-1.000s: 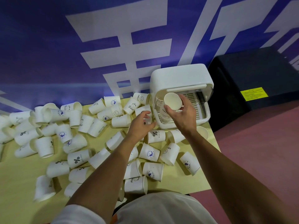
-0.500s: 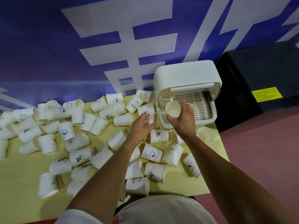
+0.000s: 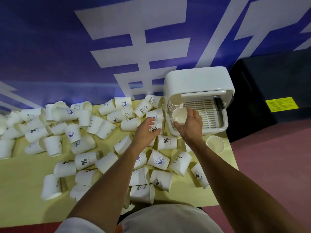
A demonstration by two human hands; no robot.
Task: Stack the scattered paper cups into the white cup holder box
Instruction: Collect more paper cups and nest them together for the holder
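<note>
Carefully, I'd centre the cup (image 3: 179, 116) my right hand (image 3: 191, 127) pinches over the stack (image 3: 175, 105) inside the white cup holder box (image 3: 198, 81), while my left hand (image 3: 145, 132) grips a second cup (image 3: 156, 128) on the bench (image 3: 25, 174).

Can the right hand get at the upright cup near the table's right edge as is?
Probably, but not yet: the upright cup stands alone with nothing over it, but the right hand holds a second cup at the white box opening.
</note>
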